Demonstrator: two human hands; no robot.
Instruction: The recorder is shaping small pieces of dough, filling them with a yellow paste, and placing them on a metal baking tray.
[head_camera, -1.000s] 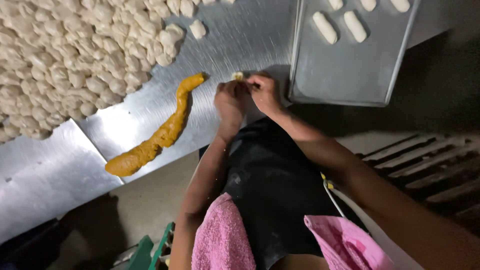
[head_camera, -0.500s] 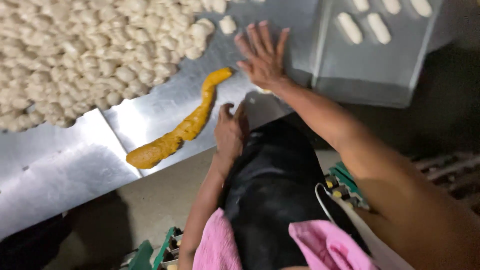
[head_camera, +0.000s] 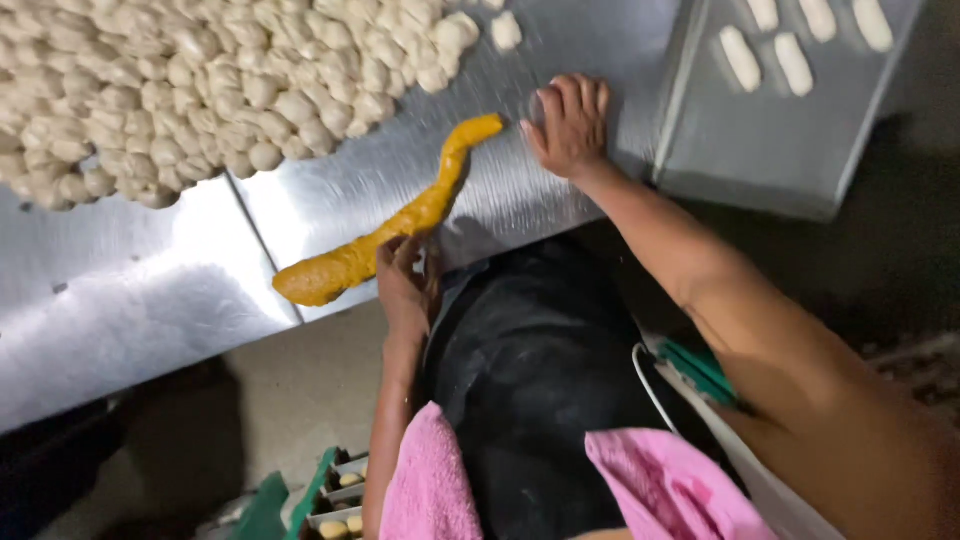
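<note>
On the steel worktop (head_camera: 150, 300) a soft, sticky-looking orange filling rope (head_camera: 400, 222) lies slantwise, likely to tear unless pinched near its end, where the left hand (head_camera: 405, 285) curls its fingers, while the right hand (head_camera: 570, 125) presses flat, fingers together.

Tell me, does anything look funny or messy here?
One dough lump sits apart from the big pile of dough pieces. The orange filling rope lies crooked, its thick end near the table edge. Nothing spilled.

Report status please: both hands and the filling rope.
Left hand pinching yellow filling rope. Right hand flat on steel table, fingers spread. Dough pieces apart from rope.
</note>
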